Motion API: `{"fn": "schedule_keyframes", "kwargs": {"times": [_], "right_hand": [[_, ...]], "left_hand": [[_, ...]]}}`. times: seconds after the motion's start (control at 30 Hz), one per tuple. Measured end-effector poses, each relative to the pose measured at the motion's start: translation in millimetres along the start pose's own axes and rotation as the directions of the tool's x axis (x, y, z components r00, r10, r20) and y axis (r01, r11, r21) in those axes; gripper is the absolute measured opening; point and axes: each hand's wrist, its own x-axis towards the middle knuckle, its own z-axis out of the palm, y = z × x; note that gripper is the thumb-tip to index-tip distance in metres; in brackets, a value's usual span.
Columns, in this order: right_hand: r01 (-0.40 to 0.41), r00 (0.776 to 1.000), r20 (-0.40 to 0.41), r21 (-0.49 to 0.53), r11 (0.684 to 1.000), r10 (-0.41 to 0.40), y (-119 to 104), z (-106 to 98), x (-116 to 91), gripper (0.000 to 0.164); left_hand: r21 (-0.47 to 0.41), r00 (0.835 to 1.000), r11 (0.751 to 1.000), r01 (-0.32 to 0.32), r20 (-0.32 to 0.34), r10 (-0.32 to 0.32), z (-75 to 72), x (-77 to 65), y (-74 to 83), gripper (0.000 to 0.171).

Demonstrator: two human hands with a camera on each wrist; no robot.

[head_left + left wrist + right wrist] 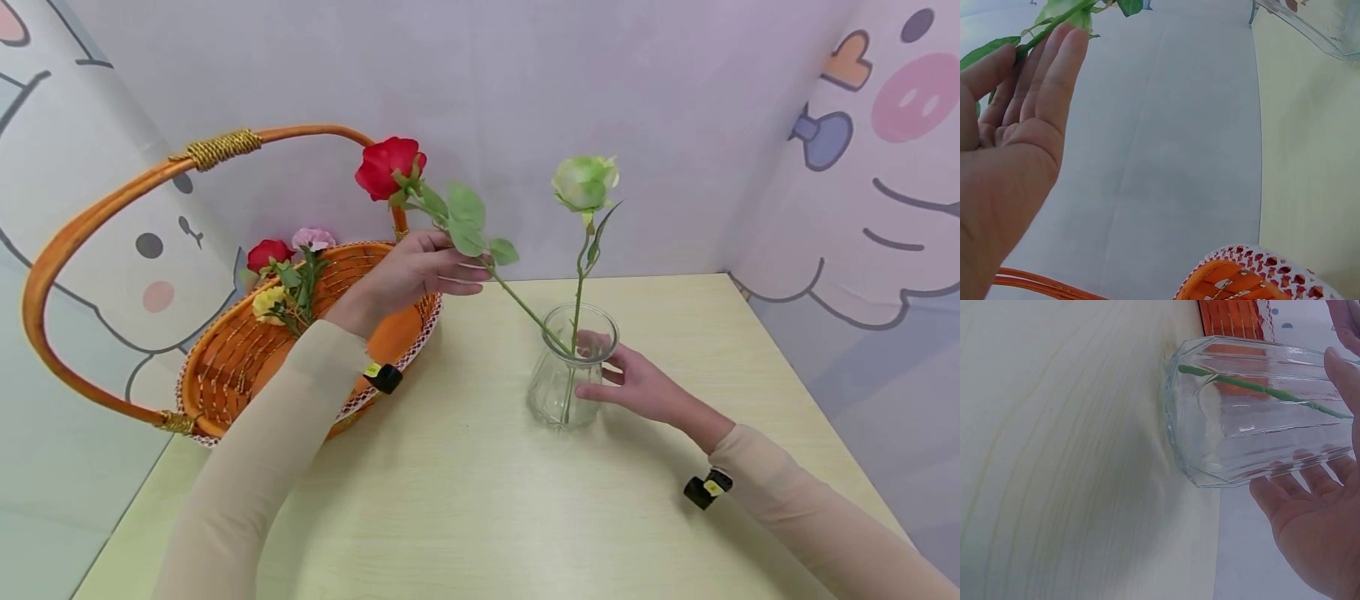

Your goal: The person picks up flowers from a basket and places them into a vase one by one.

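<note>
My left hand (pixel 420 271) pinches the stem of a red rose (pixel 392 169) between thumb and fingers, just below its bloom and leaves. The stem slants down to the right, its lower end overlapping the mouth of a clear glass vase (pixel 543 392) in the head view. A pale green-white rose (pixel 585 183) stands upright in that vase, its green stem (pixel 1260 389) reaching the bottom. My right hand (pixel 637 385) holds the vase from the right, thumb in front and fingers round the far side. In the left wrist view the pinched stem (pixel 1054 24) runs across the fingertips.
An orange wicker basket (pixel 225 367) with a tall arched handle (pixel 97 208) stands at the left. Inside it lie another red flower (pixel 268 254), a pink flower (pixel 312 239) and a yellow flower (pixel 270 305). Patterned cloth walls surround the pale wooden table (pixel 465 500).
</note>
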Motion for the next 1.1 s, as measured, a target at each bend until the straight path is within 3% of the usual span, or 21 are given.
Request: {"fn": "schedule_keyframes", "kwargs": {"times": [0.4, 0.77, 1.1], "right_hand": [[0.003, 1.0, 0.004, 0.015, 1.0, -0.003, 2, 1, -2, 0.082], [-0.006, 1.0, 0.0, 0.012, 1.0, 0.006, 3, 0, -3, 0.081], [-0.015, 1.0, -0.008, 0.002, 1.0, 0.015, 0, 0, -1, 0.081]], "left_hand": [[0.02, 0.996, 0.997, 0.075, 0.055, -0.076, 10.2, 13.3, -6.4, 0.035], [-0.056, 0.99, 0.991, 0.124, 0.079, -0.12, 27.1, 28.4, -10.0, 0.036], [-0.013, 0.982, 0.986, 0.167, 0.094, -0.165, 39.2, 40.3, -13.0, 0.036]]}}
